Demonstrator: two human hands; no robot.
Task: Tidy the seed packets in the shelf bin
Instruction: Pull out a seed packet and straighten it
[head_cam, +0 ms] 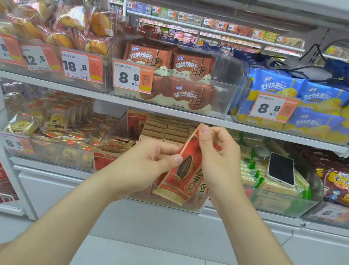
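A red and tan seed packet (184, 175) with a dark sunflower seed printed on it is held tilted in front of the clear shelf bin (114, 131). My left hand (145, 163) grips its left edge with the thumb on the front. My right hand (220, 157) pinches its top right corner. Behind the hands, the bin holds several more seed packets (165, 129), some upright in rows at the back, others lying flat at the left. The bin's front lower part is hidden by my hands.
A phone (282, 169) lies on green-and-yellow snack packs in the bin to the right. The bin to the left holds yellow pastry packs (54, 119). The upper shelf carries brown wafer packs (169, 62) and blue wafer packs (299, 94). The shelf edge (254, 126) overhangs the bin.
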